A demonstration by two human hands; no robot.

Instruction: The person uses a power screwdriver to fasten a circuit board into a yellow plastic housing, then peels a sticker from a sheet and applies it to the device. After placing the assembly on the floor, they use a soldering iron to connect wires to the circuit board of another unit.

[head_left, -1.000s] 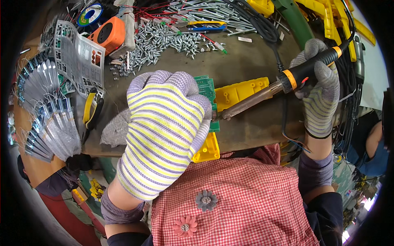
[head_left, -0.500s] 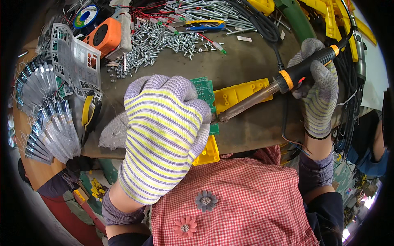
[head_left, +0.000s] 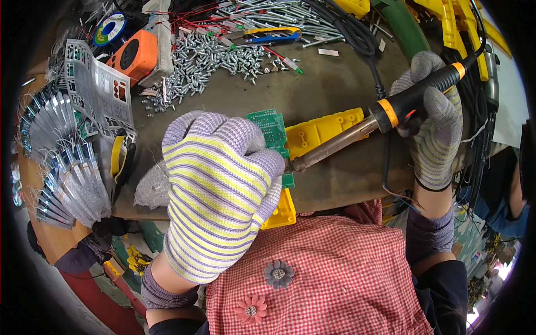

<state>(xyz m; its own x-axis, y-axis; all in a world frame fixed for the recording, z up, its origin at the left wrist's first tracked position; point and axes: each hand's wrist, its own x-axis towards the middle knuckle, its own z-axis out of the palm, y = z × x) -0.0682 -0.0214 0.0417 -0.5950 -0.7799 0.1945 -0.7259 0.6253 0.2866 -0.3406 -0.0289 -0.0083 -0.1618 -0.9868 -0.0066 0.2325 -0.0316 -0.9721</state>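
My right hand (head_left: 440, 125), in a striped knit glove, grips the black and orange handle of a soldering iron (head_left: 416, 96). The iron's metal shaft slants down to the left, its tip at the edge of a green circuit board (head_left: 271, 128) beside my left fingertips. My left hand (head_left: 218, 195), gloved alike, is closed over the board's left part with its back toward me. Its fingertips and whatever they pinch are hidden. Beneath the board, a yellow plastic casing (head_left: 329, 127) shows at the right and below.
Piles of screws (head_left: 206, 61) cover the back of the table, with a yellow-blue cutter knife (head_left: 273, 36). At the left are an orange device (head_left: 134, 56), a solder spool (head_left: 109, 29), yellow-handled pliers (head_left: 117, 159) and fanned wired parts (head_left: 72, 173). Dark cables (head_left: 477, 128) hang at the right.
The view has shifted slightly. My left hand sits a little lower and further left, and the board shows slightly left of before. The iron stays in my right hand, its tip near the board's edge.
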